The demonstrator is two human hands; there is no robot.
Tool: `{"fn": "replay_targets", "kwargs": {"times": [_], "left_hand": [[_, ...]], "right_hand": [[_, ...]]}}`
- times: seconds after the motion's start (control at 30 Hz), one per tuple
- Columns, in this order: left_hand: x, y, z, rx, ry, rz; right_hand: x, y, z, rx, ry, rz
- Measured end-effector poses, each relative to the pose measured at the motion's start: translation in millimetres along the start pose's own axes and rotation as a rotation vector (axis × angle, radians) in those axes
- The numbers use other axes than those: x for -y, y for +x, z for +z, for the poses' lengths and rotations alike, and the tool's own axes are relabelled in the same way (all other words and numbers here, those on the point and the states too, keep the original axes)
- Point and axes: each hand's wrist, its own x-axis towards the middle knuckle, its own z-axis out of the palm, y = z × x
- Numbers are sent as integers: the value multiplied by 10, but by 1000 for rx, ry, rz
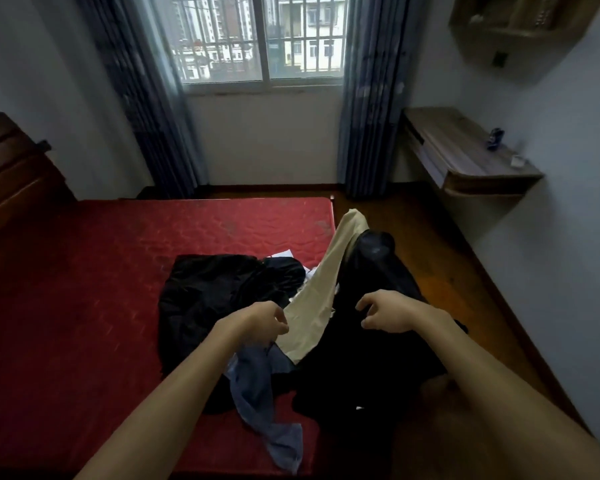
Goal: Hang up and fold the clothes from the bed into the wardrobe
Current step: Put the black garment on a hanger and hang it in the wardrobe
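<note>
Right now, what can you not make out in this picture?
Head view:
Wardrobe: outside the frame.
Black clothes: too dark to count or name.
Left hand: its curled fingers hide whether it grips the blue cloth or the beige cloth.
Small things on the shelf: too small.

Both arms outstretched, left hand [257,323] gripping blue garment [257,386], right hand [385,310] fingers [363,303] loosely curled
</note>
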Motion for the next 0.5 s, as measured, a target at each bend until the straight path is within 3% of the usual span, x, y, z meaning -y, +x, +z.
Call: {"fn": "replay_targets", "kwargs": {"times": [0.23,0.43,0.5], "left_hand": [[-410,819,-293,139,64,144],[-785,1292,33,280,79,199],[-937,1422,190,240,152,234]], "right_hand": [[-591,202,-178,-63,203,186],[-1292,232,130,-89,353,388],[-1535,211,257,-120,387,454]]}}
